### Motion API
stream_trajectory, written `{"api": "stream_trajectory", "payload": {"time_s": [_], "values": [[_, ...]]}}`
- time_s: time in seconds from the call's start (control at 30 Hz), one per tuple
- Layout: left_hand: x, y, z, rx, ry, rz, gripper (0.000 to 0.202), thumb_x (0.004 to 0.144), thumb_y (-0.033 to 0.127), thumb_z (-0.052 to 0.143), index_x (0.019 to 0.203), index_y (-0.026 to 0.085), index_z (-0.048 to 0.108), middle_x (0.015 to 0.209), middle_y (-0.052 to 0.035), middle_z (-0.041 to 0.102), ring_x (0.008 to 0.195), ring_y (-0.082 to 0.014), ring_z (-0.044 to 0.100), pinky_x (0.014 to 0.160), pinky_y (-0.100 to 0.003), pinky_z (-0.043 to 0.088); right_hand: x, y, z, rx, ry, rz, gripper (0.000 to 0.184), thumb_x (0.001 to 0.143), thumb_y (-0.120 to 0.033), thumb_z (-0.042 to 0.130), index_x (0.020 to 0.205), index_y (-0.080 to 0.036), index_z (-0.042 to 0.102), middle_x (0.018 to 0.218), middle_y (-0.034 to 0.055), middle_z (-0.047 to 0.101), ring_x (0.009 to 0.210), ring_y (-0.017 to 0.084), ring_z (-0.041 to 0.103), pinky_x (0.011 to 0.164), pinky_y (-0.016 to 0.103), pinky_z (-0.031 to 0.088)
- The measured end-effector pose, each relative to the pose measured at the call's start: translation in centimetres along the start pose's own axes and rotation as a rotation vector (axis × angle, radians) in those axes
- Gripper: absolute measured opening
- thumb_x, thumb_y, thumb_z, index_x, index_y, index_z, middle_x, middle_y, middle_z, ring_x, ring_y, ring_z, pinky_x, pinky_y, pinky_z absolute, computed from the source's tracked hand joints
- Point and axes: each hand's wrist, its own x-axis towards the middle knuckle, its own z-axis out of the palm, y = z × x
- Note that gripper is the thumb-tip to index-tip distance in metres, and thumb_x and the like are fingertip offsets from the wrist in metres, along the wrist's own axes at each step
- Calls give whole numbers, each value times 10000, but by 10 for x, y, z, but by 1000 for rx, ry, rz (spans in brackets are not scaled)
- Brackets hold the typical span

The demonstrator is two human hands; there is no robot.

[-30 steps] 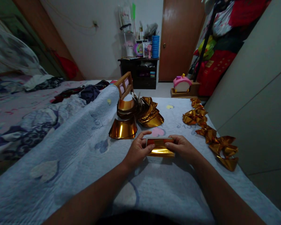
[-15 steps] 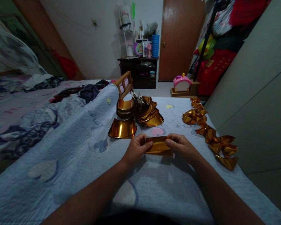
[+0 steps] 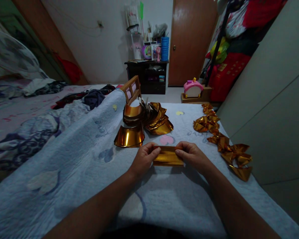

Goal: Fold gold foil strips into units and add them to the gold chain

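A folded sheet of shiny gold foil paper (image 3: 168, 156) stretches between my two hands, just above the quilt. My left hand (image 3: 146, 156) pinches its left end between thumb and fingers. At the right end, my right hand (image 3: 192, 155) grips it the same way, thumb on top. Beyond my hands lies a curved stack of gold foil paper (image 3: 130, 135), with a fanned pile of gold sheets (image 3: 159, 121) behind it. Along the right edge runs a row of folded gold foil pieces (image 3: 236, 157).
A pale blue quilt (image 3: 77, 186) covers the surface under my hands. Clothes (image 3: 35, 129) are heaped on the left. A wooden rail (image 3: 131, 89) rises behind the foil piles. A pale cabinet (image 3: 276, 116) borders the right side. Farther back are a pink toy (image 3: 193, 89) and a dark shelf (image 3: 147, 78).
The foil paper between my hands now lies flatter, with more of its face toward me. Both hands keep their grip and have barely moved.
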Motion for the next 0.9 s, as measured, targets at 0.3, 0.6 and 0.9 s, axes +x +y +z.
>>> {"api": "stream_trajectory", "payload": {"time_s": [0.3, 0.6, 0.9], "values": [[1, -2, -1, 20, -1, 8, 245, 802, 396, 736, 846, 166, 665, 787, -11, 645, 739, -146, 592, 708, -254, 471, 0, 2, 0, 48, -24, 2, 385, 765, -526, 755, 741, -192, 565, 656, -41, 487, 583, 99, 423, 538, 230, 338], [2, 0, 0, 4, 37, 21, 237, 799, 383, 728, 822, 164, 638, 765, 3, 609, 726, -135, 564, 694, -245, 453, 0, 3, -1, 40, -42, 43, 419, 754, -553, 756, 748, -185, 556, 636, -46, 492, 567, 96, 427, 529, 229, 317], [2, -1, -1, 29, 59, 28, 231, 794, 378, 718, 795, 164, 630, 744, 9, 586, 694, -124, 536, 674, -239, 443, -2, 0, -1, 87, -66, 43, 411, 754, -540, 769, 775, -183, 567, 656, -46, 499, 587, 97, 439, 551, 231, 331]]}}
